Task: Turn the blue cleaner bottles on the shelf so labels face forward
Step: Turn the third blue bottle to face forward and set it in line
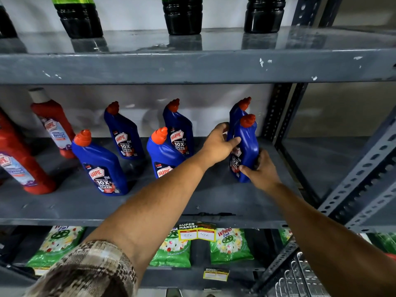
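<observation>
Several blue cleaner bottles with orange caps stand on the grey middle shelf (64, 206). The front right bottle (248, 144) is gripped by both hands: my left hand (218, 144) wraps its upper left side, my right hand (260, 170) holds its base. Its label is turned to the left, only partly visible. Right behind it stands another blue bottle (236, 112), label hidden. The front left bottle (100, 166), the back left bottle (124, 136) and the back middle bottle (180, 131) show labels forward. My left arm partly covers the front middle bottle (162, 153).
Red cleaner bottles (23, 166) stand at the shelf's left end. Dark bottles (182, 16) line the shelf above. Green detergent packs (229, 245) and a yellow price tag (197, 233) sit below. A perforated metal upright (278, 112) bounds the shelf on the right.
</observation>
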`<action>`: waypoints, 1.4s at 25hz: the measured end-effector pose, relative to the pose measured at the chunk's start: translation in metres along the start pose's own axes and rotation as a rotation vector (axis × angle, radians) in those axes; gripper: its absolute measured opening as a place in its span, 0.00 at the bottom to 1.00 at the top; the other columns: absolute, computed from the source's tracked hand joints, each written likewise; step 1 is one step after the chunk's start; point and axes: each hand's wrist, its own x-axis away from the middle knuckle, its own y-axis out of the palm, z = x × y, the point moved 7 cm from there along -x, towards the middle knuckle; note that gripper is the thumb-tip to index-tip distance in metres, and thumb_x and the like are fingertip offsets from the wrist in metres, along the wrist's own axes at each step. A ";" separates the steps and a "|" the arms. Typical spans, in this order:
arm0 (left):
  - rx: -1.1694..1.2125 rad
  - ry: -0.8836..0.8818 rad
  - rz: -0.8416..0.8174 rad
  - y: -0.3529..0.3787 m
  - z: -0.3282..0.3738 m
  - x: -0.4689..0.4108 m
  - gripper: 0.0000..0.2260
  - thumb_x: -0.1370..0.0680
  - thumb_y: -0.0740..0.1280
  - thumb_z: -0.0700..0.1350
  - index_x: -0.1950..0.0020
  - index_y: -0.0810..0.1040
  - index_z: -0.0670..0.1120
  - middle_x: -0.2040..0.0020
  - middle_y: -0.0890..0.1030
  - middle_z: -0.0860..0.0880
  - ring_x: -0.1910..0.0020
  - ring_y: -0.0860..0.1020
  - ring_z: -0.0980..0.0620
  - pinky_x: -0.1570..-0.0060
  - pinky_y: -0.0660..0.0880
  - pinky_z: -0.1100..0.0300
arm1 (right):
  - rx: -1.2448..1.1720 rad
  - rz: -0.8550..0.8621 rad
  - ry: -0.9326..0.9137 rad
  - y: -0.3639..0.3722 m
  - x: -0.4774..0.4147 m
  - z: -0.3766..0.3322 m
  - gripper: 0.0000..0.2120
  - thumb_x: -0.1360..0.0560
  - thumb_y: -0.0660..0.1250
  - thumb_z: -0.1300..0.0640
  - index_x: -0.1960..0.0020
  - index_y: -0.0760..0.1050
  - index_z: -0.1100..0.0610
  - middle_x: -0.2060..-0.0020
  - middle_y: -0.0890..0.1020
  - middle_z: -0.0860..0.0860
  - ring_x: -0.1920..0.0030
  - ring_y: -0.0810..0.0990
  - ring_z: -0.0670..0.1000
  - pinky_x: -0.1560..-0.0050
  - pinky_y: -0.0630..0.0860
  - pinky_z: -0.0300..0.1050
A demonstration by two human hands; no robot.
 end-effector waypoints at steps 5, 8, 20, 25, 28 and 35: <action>-0.036 0.002 -0.078 0.003 0.006 -0.003 0.15 0.25 0.68 0.40 0.39 0.74 0.46 0.45 0.82 0.45 0.46 0.80 0.48 0.42 0.77 0.49 | -0.065 -0.049 0.025 -0.007 -0.009 0.009 0.25 0.33 0.74 0.62 0.39 0.72 0.49 0.47 0.82 0.50 0.44 0.82 0.54 0.42 0.78 0.55; -0.051 0.011 -0.057 -0.005 0.005 -0.001 0.15 0.25 0.68 0.41 0.39 0.75 0.46 0.50 0.82 0.47 0.50 0.81 0.51 0.44 0.77 0.51 | -0.134 -0.046 0.031 -0.008 -0.007 0.015 0.26 0.30 0.71 0.66 0.35 0.69 0.55 0.45 0.81 0.53 0.42 0.81 0.55 0.40 0.76 0.57; -0.026 -0.018 -0.092 -0.009 0.002 0.026 0.14 0.25 0.69 0.42 0.40 0.75 0.45 0.46 0.82 0.44 0.46 0.81 0.50 0.40 0.76 0.47 | -0.073 -0.108 -0.046 -0.006 0.023 0.012 0.21 0.23 0.65 0.55 0.30 0.69 0.50 0.37 0.80 0.52 0.37 0.78 0.53 0.35 0.73 0.60; -0.082 0.024 -0.128 -0.008 0.006 0.044 0.13 0.25 0.70 0.43 0.42 0.75 0.46 0.45 0.82 0.44 0.46 0.80 0.49 0.39 0.76 0.47 | -0.078 -0.109 -0.041 -0.009 0.048 0.012 0.22 0.22 0.64 0.53 0.29 0.67 0.47 0.38 0.79 0.50 0.38 0.78 0.50 0.36 0.75 0.57; -0.139 0.018 -0.132 -0.010 0.005 0.053 0.14 0.26 0.70 0.45 0.41 0.75 0.48 0.46 0.82 0.46 0.46 0.80 0.50 0.40 0.76 0.47 | -0.089 -0.132 -0.065 -0.009 0.060 0.008 0.21 0.22 0.64 0.55 0.30 0.67 0.45 0.38 0.80 0.48 0.38 0.78 0.47 0.36 0.75 0.54; -0.141 0.001 -0.103 -0.007 0.009 0.066 0.16 0.25 0.69 0.44 0.38 0.73 0.45 0.44 0.82 0.46 0.45 0.80 0.50 0.39 0.75 0.48 | -0.130 -0.152 -0.029 -0.007 0.070 0.005 0.23 0.21 0.64 0.57 0.27 0.65 0.49 0.35 0.78 0.49 0.35 0.76 0.47 0.34 0.73 0.55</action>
